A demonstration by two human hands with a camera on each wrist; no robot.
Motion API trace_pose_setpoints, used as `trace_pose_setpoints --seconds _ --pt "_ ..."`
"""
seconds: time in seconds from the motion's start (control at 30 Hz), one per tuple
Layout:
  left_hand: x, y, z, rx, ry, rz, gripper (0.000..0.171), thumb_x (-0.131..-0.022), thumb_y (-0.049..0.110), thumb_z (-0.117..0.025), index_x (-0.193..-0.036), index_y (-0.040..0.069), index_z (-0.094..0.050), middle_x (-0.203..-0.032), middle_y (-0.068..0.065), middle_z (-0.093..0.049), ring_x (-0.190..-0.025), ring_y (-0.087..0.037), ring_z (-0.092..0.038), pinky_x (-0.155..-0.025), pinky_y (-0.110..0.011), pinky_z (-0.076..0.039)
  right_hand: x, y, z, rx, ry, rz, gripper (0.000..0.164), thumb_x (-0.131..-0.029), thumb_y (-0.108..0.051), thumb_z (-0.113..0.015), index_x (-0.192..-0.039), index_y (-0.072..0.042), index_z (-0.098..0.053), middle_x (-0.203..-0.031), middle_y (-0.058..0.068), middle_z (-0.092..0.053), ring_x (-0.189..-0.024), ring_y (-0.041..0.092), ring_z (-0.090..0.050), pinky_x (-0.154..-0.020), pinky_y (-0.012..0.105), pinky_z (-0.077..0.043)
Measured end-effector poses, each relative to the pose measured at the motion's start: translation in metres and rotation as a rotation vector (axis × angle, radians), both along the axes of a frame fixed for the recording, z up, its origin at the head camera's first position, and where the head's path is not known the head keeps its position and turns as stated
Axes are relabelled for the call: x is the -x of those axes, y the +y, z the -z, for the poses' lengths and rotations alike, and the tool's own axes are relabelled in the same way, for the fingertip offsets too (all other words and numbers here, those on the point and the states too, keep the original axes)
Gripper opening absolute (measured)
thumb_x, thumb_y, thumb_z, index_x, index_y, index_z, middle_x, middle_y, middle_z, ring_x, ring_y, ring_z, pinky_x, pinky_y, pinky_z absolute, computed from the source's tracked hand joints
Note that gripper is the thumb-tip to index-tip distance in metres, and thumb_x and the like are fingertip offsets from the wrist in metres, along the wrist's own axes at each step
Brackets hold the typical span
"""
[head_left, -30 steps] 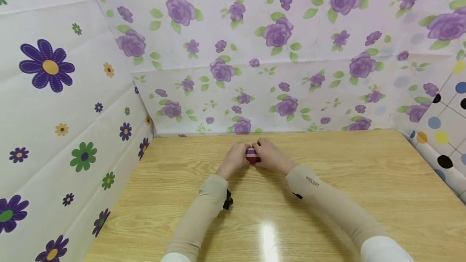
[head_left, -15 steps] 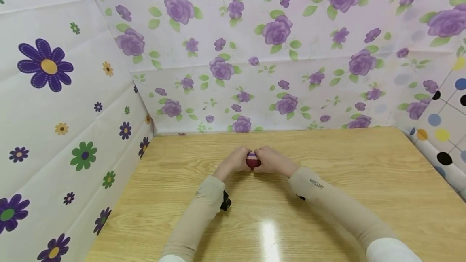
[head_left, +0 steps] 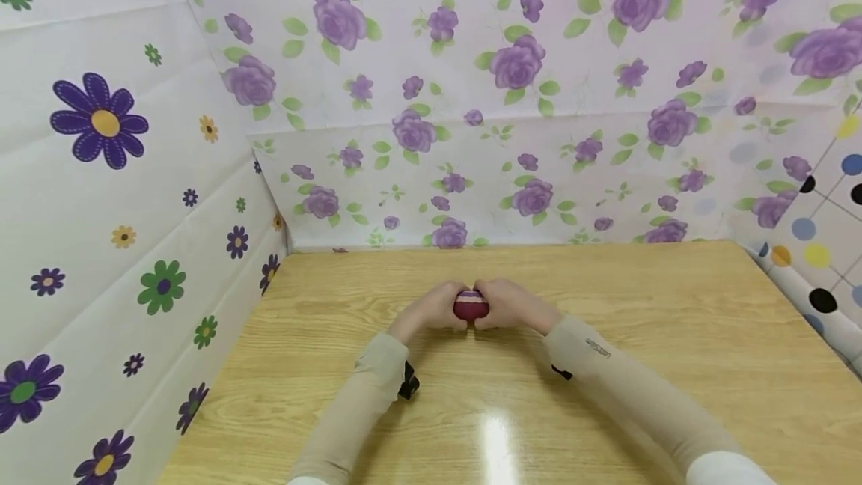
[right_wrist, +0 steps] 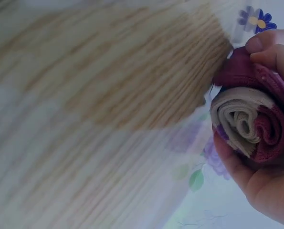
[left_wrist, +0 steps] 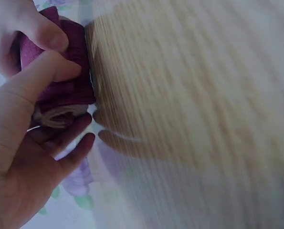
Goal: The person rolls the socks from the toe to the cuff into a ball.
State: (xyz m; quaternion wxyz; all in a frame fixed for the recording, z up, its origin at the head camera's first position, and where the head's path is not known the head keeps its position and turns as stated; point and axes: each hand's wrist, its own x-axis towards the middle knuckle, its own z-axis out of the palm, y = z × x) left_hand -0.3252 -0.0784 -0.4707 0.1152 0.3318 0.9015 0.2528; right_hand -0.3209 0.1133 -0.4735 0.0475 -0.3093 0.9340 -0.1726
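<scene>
A rolled-up sock (head_left: 471,308), maroon with cream and purple stripes, is held between both hands near the table's far side. My left hand (head_left: 436,308) grips its left end and my right hand (head_left: 506,305) its right end. In the left wrist view, the left thumb (left_wrist: 60,69) presses on the maroon knit, with the fingers underneath. Spiral layers of cream and maroon fabric show at the end of the roll (right_wrist: 244,124) in the right wrist view. Both thumbs are at a maroon flap (right_wrist: 239,67) along the roll. The palms partly hide the sock.
The wood-grain table (head_left: 606,365) reaches back to a wall cloth with purple roses (head_left: 532,197). A white flower-print cloth (head_left: 168,245) borders the left side, and a dotted cloth (head_left: 824,245) the right. Dark camera mounts (head_left: 408,382) sit under the sleeves.
Both hands have drawn the sock a little nearer to me. The roll has turned, so more maroon and less of the stripes faces up.
</scene>
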Motion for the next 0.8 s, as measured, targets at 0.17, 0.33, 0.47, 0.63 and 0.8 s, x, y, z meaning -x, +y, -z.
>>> trace_pose_setpoints --seconds 0.17,0.33,0.47,0.63,0.8 --pt "-0.001 -0.011 0.005 -0.147 -0.136 -0.041 0.054 -0.080 0.014 -0.077 -0.126 0.004 -0.051 -0.121 -0.011 -0.060 -0.105 -0.018 -0.060 -0.086 -0.029 -0.053 -0.003 0.005 0.000 0.063 -0.031 0.004 0.046 -0.078 -0.034 -0.074 -0.113 -0.008 -0.058 -0.093 0.002 -0.065 -0.074 0.009 -0.058 -0.063 0.025 -0.049" --pt "0.000 -0.015 0.007 -0.380 -0.316 -0.082 0.061 -0.082 0.012 -0.077 -0.134 0.009 -0.046 -0.132 -0.013 -0.054 -0.119 -0.025 -0.056 -0.094 -0.033 -0.052 -0.002 0.013 0.002 0.178 -0.090 0.029 0.049 -0.081 -0.035 -0.071 -0.119 -0.007 -0.057 -0.098 0.004 -0.066 -0.076 0.009 -0.060 -0.063 0.024 -0.051" --pt "0.000 -0.013 0.007 -0.557 -0.442 -0.098 0.064 -0.085 0.008 -0.072 -0.141 0.009 -0.041 -0.140 -0.014 -0.048 -0.126 -0.030 -0.053 -0.097 -0.034 -0.051 -0.002 0.019 0.001 0.339 -0.183 0.052 0.045 -0.086 -0.034 -0.070 -0.120 -0.008 -0.057 -0.101 0.006 -0.066 -0.080 0.012 -0.062 -0.065 0.028 -0.054" --pt "-0.002 -0.011 0.006 -0.635 -0.511 -0.110 0.059 -0.089 0.008 -0.068 -0.141 0.006 -0.041 -0.141 -0.017 -0.049 -0.128 -0.031 -0.053 -0.096 -0.035 -0.052 -0.008 0.022 -0.002 0.522 -0.377 0.067 0.043 -0.090 -0.030 -0.067 -0.123 -0.006 -0.054 -0.100 0.012 -0.065 -0.075 0.019 -0.066 -0.066 0.041 -0.058" --pt "-0.004 -0.008 0.009 -0.635 -0.493 -0.180 0.053 -0.090 0.015 -0.069 -0.138 0.006 -0.048 -0.135 -0.017 -0.056 -0.119 -0.026 -0.059 -0.094 -0.034 -0.052 -0.018 0.021 -0.010 0.609 -0.485 0.087 0.045 -0.092 -0.027 -0.065 -0.126 -0.001 -0.050 -0.101 0.016 -0.065 -0.075 0.020 -0.066 -0.072 0.050 -0.057"
